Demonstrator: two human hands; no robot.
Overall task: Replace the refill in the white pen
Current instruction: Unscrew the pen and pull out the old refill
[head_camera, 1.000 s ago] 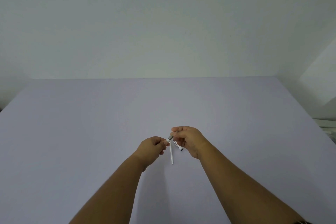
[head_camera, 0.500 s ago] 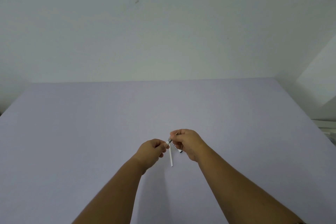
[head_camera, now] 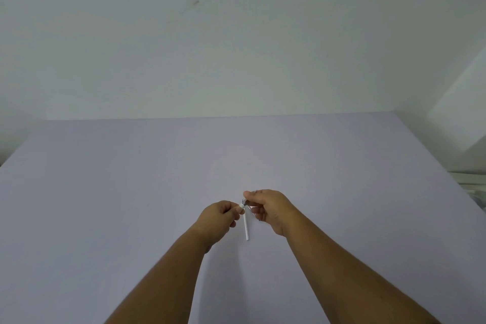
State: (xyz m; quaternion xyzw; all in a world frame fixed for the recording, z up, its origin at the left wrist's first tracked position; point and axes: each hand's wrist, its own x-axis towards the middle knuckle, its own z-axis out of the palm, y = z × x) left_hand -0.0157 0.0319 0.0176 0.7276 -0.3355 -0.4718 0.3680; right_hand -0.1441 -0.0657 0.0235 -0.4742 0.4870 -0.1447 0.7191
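Observation:
The white pen barrel (head_camera: 246, 226) hangs downward between my two hands, its lower end free above the table. My left hand (head_camera: 219, 218) pinches the barrel's top end. My right hand (head_camera: 271, 208) pinches a small grey tip piece (head_camera: 244, 202) at the top of the barrel. A thin second piece (head_camera: 253, 212), possibly a refill, lies tucked in my right hand, mostly hidden by the fingers. The two hands almost touch at the pen's top.
A large pale lilac table (head_camera: 131, 192) fills the lower view, with a white wall (head_camera: 236, 34) behind its far edge. White objects (head_camera: 473, 181) sit past the table's right edge.
Both hands stay together on the pen's top end. The view has shifted slightly, so the hands sit a little lower in the picture. The grip looks the same.

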